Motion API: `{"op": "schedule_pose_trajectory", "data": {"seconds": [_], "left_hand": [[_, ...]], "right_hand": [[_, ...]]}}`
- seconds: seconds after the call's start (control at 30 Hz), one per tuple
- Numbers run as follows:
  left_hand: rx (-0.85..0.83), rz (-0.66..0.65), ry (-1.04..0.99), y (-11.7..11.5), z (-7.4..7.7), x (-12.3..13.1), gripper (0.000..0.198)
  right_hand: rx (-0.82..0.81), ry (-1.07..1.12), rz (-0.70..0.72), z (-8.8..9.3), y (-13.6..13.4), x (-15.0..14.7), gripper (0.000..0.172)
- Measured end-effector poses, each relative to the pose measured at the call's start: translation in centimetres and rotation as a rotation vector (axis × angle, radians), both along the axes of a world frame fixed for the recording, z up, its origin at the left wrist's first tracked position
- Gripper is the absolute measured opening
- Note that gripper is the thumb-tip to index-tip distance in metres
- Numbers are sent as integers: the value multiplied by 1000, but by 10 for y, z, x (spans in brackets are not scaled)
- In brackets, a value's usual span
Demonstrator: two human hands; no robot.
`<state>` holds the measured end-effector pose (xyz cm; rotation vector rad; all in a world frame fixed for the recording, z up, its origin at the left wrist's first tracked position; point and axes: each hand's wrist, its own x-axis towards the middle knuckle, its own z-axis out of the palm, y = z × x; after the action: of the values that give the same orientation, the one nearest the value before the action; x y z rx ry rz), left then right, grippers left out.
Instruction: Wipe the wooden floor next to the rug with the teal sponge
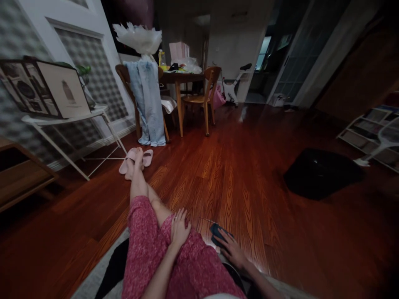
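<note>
The view is dim, edge-stretched and perhaps blurred, while one far window (pixel 264 50) glows.

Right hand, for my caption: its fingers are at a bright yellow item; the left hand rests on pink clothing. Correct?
Only the colour is wrong: the head view shows a dark item at the right hand; the left hand rests on pink clothing.

Light dim; bluish window (pixel 264 52) at back, seen through a doorway. Floor (pixel 230 166): reddish-brown wood planks, bold grain, slight sheen. Left wall (pixel 90 50): white mouldings framing grey patterned panels. White stand (pixel 46 121), thin-legged, beside it; low wooden cabinet (pixel 25 178) nearer, far left. Farther off, wooden table (pixel 174 77), wooden chair (pixel 195 99) on its near side. Pale back wall (pixel 229 56). Right of doorway, glazed door (pixel 296 68). Far right, low white shelf (pixel 363 135)
</note>
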<state>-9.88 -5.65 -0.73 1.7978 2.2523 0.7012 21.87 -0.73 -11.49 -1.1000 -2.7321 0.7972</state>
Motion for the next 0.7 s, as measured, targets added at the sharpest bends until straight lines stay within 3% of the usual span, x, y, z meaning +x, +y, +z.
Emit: {"op": "schedule_pose_trajectory", "data": {"seconds": [0.13, 0.2, 0.3, 0.37, 0.43, 0.53, 0.63, 0.7], "left_hand": [[21, -3, -5, 0, -1, 0, 55], [25, -5, -8, 0, -1, -1, 55], [13, -7, -10, -1, 0, -1, 55], [-5, -8, -6, -1, 2, -2, 55], [-27, -16, 6, 0, 4, -2, 56], [-39, -21, 26, 0, 4, -2, 56], [-25, -15, 32, 1, 3, -2, 55], [-22, -14, 28, 1, 4, -2, 55]], "right_hand": [[101, -41, -295, -8, 13, 81, 54], [157, -54, -486, -13, 26, 100, 53], [216, -71, -836, -15, 48, 85, 56], [211, -92, -1039, -13, 60, 53, 60], [175, -111, -1114, -9, 65, 15, 63], [133, -106, -916, -5, 55, -36, 63], [110, -44, -479, -3, 29, -63, 61], [52, -6, -190, -1, 11, -61, 57]]}}
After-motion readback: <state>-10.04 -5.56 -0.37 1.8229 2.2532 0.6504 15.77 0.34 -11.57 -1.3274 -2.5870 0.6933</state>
